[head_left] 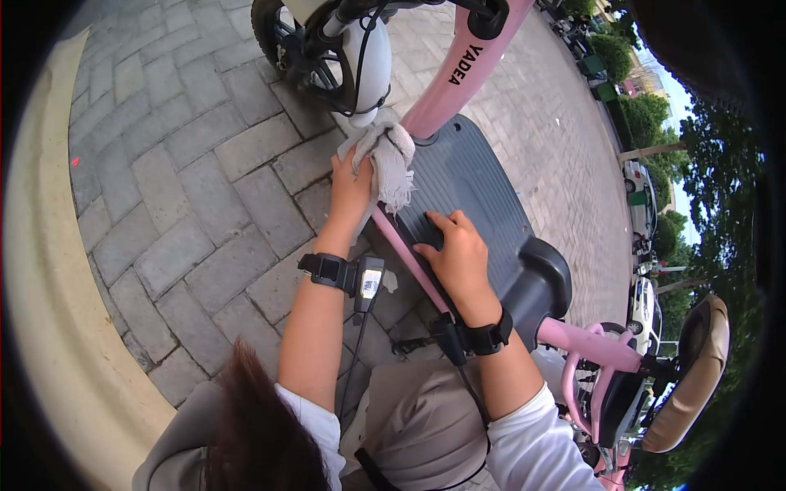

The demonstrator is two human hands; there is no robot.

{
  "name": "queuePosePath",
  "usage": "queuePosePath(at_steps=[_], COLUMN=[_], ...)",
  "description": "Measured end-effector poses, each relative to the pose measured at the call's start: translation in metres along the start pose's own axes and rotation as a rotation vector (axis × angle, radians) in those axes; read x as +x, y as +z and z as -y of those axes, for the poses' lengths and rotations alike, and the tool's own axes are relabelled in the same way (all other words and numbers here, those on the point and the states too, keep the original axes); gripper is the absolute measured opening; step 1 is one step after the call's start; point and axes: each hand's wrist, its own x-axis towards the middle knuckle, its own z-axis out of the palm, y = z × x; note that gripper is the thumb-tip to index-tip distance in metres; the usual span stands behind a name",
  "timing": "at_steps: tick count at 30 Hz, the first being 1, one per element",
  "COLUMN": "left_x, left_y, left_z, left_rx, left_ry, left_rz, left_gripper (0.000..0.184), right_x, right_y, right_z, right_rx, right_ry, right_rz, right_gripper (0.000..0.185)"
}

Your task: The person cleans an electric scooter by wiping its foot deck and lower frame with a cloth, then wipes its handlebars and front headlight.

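Observation:
My left hand (352,190) is closed around a frayed grey-white cloth (388,160). The cloth lies against the front edge of a pink electric scooter's dark ribbed footboard (475,176), beside the foot of its pink stem (471,61). Over the near side of the footboard is my right hand (458,255), its thumb and fingers apart and curved, with nothing in it. Its fingertips are at the board's edge, above a pink side rail (409,260); whether they touch the board I cannot tell.
A front wheel (307,61) with a white fender (372,69) stands beyond my left hand. At the right are a black raised housing (548,278) and a tan seat (692,376). Grey paving (188,196) surrounds the scooter. Cars (643,315) and trees line the far right.

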Motion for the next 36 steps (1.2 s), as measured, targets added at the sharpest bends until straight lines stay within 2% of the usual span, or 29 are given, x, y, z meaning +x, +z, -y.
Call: queuePosePath(at_steps=[2, 9, 12, 13, 20, 22, 23, 25, 26, 28, 30, 33, 35, 36], left_x=[0.004, -0.047, -0.083, -0.096, -0.169, -0.173, -0.171, -0.154, -0.143, -0.11, -0.072, -0.029, -0.018, -0.02], left_y=[0.007, 0.009, 0.022, 0.027, 0.056, 0.05, 0.044, 0.022, 0.012, 0.004, -0.01, -0.012, 0.009, 0.003], left_z=[0.01, 0.008, 0.001, -0.002, -0.015, -0.011, -0.004, -0.012, -0.015, -0.009, -0.006, 0.005, 0.029, 0.027], left_rx=[-0.158, -0.188, -0.213, -0.226, -0.2, -0.247, -0.228, -0.165, -0.098, -0.082, -0.165, -0.266, 0.07, 0.075], left_ry=[-0.094, -0.055, -0.034, -0.022, -0.048, 0.02, 0.013, -0.034, -0.078, -0.022, 0.05, 0.003, 0.083, 0.077], left_rz=[0.027, -0.147, -0.23, -0.242, -0.177, -0.088, -0.023, -0.023, -0.013, -0.243, -0.309, -0.251, -0.147, -0.147], left_gripper=[0.035, 0.036, 0.04, 0.041, 0.045, 0.044, 0.046, 0.048, 0.05, 0.054, 0.057, 0.054, 0.048, 0.048], right_x=[0.002, 0.007, 0.009, 0.01, -0.006, -0.008, -0.009, -0.007, -0.007, -0.005, -0.003, 0.003, 0.007, 0.008], right_y=[0.006, 0.013, 0.009, 0.008, -0.004, -0.003, -0.002, -0.004, -0.003, 0.0, 0.004, 0.012, 0.019, 0.022], right_z=[0.003, 0.021, 0.017, 0.016, 0.014, 0.003, 0.0, 0.0, 0.0, 0.001, 0.002, -0.006, -0.015, -0.019], right_rx=[-0.034, -0.222, -0.227, -0.178, -0.053, 0.137, 0.132, 0.229, 0.227, 0.304, 0.299, 0.321, 0.354, 0.363], right_ry=[-0.018, -0.096, -0.122, -0.058, -0.127, -0.146, -0.148, -0.192, -0.19, -0.222, -0.197, -0.152, -0.129, -0.112], right_rz=[-0.019, -0.054, 0.026, 0.075, 0.075, 0.073, 0.078, -0.053, -0.047, -0.148, -0.182, -0.202, -0.183, -0.179], right_gripper=[0.046, 0.041, 0.035, 0.046, 0.049, 0.046, 0.046, 0.035, 0.035, 0.036, 0.037, 0.04, 0.042, 0.043])
